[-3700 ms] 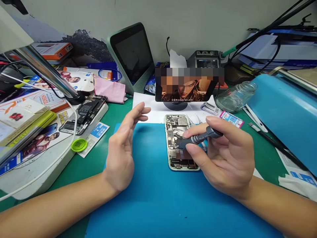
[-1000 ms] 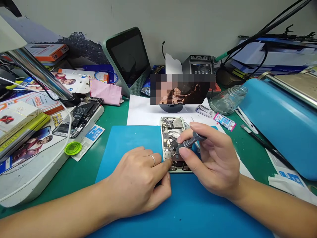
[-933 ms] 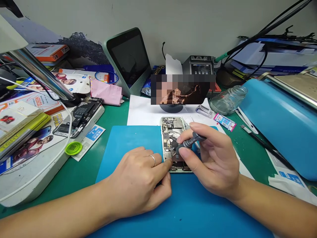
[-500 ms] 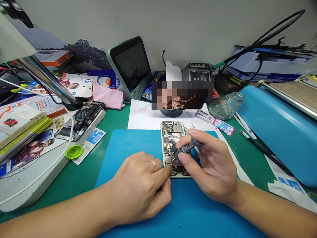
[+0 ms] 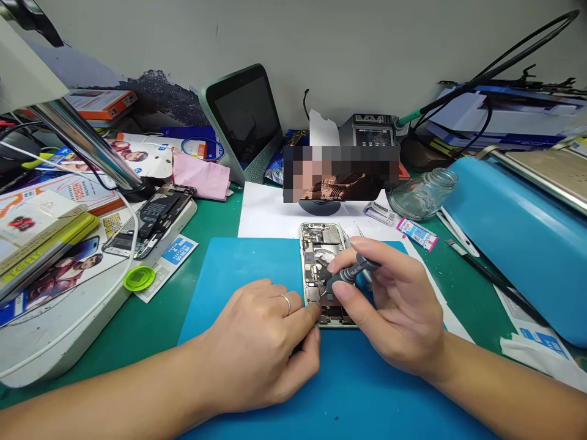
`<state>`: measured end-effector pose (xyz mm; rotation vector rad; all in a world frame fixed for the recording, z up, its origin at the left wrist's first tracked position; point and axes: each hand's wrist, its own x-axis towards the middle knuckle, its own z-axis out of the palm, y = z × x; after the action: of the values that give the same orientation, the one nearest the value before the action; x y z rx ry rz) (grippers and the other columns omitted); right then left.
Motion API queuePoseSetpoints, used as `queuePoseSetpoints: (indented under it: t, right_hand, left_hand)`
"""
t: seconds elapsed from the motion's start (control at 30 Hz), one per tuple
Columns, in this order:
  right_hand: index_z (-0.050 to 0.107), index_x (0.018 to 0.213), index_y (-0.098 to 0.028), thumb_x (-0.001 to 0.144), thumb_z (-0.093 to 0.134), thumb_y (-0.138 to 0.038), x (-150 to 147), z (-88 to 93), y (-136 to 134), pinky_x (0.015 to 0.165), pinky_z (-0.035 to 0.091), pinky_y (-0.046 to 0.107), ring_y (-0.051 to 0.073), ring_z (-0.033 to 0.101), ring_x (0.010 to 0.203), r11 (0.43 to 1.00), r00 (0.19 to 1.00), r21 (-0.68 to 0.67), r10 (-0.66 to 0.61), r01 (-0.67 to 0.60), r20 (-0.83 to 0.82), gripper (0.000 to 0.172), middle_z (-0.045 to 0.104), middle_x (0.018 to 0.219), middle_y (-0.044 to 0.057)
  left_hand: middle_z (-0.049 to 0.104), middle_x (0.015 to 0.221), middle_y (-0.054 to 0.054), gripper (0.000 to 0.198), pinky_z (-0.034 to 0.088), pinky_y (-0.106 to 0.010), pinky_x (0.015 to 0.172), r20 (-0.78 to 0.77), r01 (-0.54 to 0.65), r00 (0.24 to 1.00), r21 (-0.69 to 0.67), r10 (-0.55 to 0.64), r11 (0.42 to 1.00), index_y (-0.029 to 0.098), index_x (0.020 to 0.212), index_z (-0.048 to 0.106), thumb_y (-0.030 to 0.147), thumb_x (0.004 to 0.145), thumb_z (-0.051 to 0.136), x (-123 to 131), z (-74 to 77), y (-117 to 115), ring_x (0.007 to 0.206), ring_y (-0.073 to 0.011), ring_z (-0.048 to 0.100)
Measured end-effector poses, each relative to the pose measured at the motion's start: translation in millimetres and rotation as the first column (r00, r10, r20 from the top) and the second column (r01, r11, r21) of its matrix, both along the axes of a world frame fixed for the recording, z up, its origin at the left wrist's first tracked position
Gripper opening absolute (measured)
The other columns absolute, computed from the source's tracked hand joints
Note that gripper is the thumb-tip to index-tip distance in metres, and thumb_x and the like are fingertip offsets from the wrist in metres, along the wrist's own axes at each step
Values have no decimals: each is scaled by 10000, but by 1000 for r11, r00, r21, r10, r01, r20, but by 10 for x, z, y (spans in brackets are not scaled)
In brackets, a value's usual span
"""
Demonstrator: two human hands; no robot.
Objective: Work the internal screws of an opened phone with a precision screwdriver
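An opened smartphone (image 5: pixel 310 259) lies on the blue mat (image 5: pixel 247 263), its circuit board and inner parts bare. My left hand (image 5: pixel 270 342), with a ring on one finger, is closed at the phone's lower left corner, index finger and thumb pinching the edge. Between thumb and fingers of my right hand (image 5: pixel 398 299) is a small dark grey tool with a ribbed neck (image 5: pixel 351 274). Its lower end is over the middle of the phone; whether it touches cannot be made out. The right hand covers part of the phone's right side.
A second opened phone (image 5: pixel 153 220) and a green lid (image 5: pixel 139 278) are at left, near the lamp post (image 5: pixel 92 143). Behind stand a screen device (image 5: pixel 247 116) and a partly blurred dark panel (image 5: pixel 348 180). At right are a glass jar (image 5: pixel 424 194) and a blue machine (image 5: pixel 513 238).
The whole view has shifted slightly. Both hands keep nearly the same pose on the phone and the dark grey tool.
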<state>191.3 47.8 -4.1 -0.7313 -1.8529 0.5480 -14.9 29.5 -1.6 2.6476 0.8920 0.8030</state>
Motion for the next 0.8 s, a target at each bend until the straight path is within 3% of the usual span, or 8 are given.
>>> queuePoseSetpoints:
  t: [0.3,0.43,0.63,0.8]
  right_hand:
    - [462,1451,-321,901,609,-42,-2,-8,1,774,618,382,199,646,918,999,999,-12,-44,44,-22,633,670,1063,57]
    - [455,1458,-331,899,621,-56,7,-28,6,843,613,413,208,656,943,998,998,1,-67,67,0,645,682,1091,55]
    - [479,1443,-328,876,634,-31,0,-29,-4,876,617,447,213,662,943,998,998,-33,-52,51,-34,658,669,1105,57]
    - [464,1458,-332,867,629,-10,1,-24,-7,883,618,425,210,648,967,999,999,-17,-46,46,-14,693,658,1124,55]
  left_hand:
    - [578,637,7,189,347,-364,526,13,26,1000,-21,-26,999,185,756,611,156,916,515,2,-4,14,538,-163,510]
    - [564,624,13,174,328,-362,502,38,79,996,-13,-78,997,181,765,611,155,911,521,0,-7,8,509,-155,496]
    - [607,670,10,146,360,-370,525,-30,34,999,-23,-35,999,161,959,648,202,947,509,-20,-10,-2,547,-177,543]
    - [639,712,2,308,388,-382,558,-134,-10,991,-9,8,1000,129,1207,627,297,991,484,-31,-27,-5,594,-198,580]
